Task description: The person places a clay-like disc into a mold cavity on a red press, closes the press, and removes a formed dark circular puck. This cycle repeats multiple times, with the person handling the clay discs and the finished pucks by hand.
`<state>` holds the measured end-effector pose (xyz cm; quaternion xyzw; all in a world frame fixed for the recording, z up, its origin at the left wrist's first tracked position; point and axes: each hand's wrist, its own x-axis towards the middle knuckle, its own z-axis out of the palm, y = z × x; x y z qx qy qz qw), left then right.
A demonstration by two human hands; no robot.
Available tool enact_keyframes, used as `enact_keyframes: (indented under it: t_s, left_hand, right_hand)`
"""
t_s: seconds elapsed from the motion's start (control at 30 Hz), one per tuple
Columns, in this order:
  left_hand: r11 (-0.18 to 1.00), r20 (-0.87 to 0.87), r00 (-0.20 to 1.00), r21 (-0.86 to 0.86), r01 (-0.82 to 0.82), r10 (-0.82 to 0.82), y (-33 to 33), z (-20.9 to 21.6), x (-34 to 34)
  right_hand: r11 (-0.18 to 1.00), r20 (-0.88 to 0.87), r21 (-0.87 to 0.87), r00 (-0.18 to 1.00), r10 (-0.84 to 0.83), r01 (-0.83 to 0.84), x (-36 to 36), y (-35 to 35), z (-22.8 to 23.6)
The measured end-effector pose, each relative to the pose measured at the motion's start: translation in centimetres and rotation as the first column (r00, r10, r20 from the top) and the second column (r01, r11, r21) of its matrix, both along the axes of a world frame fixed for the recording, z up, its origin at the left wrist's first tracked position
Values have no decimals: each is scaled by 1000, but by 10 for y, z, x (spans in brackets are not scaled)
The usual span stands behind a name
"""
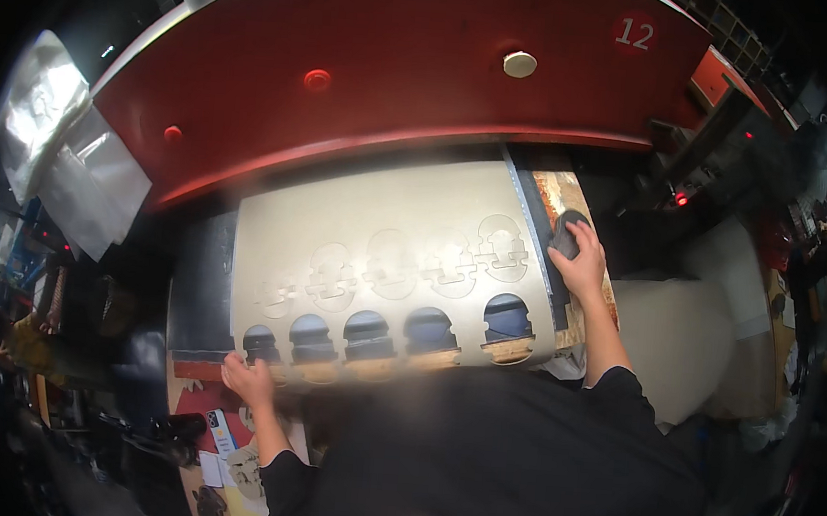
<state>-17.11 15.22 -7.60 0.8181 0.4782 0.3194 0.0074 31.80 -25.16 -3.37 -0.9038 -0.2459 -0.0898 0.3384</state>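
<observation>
A wide beige sheet [340, 216] lies over a dark work surface. Several rounded holes with notched sides run along its near edge, and behind them is a row of similar cut outlines [394, 262] whose pieces are still in the sheet. At the sheet's near left corner, my left hand [249, 381] is closed with its fingers on the edge. My right hand [580, 258], beyond the sheet's right edge, grips a dark oval piece [567, 228] over a worn, stained board [557, 187]. What this oval piece is made for cannot be made out.
A red machine beam [398, 65] spans the far side, bearing a pale round knob [519, 64] and a red button [317, 81]. Clear plastic sheeting [103, 179] hangs at left. Near left, a phone [220, 431] and papers lie on a side surface. Pale material [671, 343] drapes at right.
</observation>
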Motion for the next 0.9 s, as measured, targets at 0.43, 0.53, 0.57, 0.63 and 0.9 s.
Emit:
enact_keyframes:
  t_s: [0.43,0.53,0.57,0.63,0.9]
  left_hand:
    - [994,145,983,-8,113,-111,-2,-9,-20]
    - [996,250,966,73,50,-66,-17,6,-3]
    - [989,265,963,149,11,-51,-28,13,7]
    - [955,269,918,143,260,-290,-56,29,34]
    - [-193,703,387,-594,781,-597,-212,66,178]
  right_hand:
    - [979,-403,-116,892,-203,170,-139,-23,11]
    - [987,-344,-17,926,-158,162,-143,-25,6]
    - [989,-330,45,937,-118,140,-142,-26,4]
    - [987,-372,123,926,-55,108,-139,-27,4]
    - [962,-527,271,830,182,-39,-158,-42,-1]
